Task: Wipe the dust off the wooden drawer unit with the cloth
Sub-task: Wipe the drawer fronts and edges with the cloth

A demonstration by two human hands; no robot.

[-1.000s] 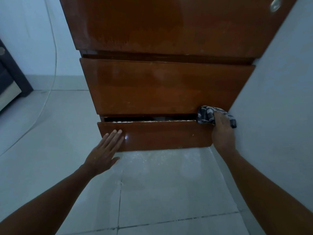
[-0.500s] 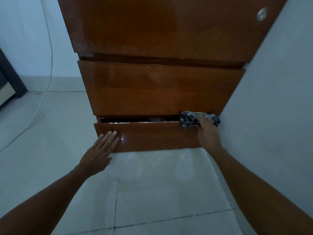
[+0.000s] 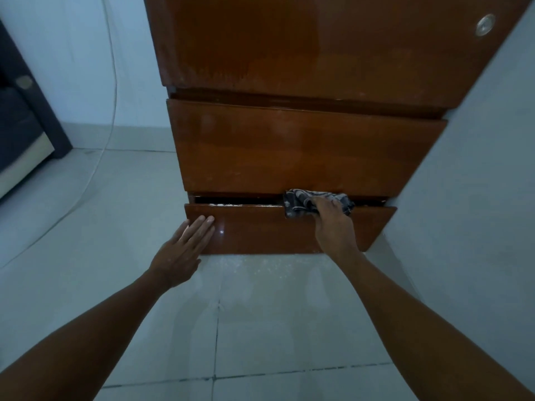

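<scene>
Lying under right grip: cloth

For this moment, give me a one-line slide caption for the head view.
Right hand wipes a patterned cloth along the bottom drawer top edge; left hand rests flat on its front.

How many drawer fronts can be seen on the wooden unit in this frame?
2: the middle drawer front, shut, and the bottom drawer front, slightly open, with the cloth on its top edge. The large upper panel may be a door.
</scene>
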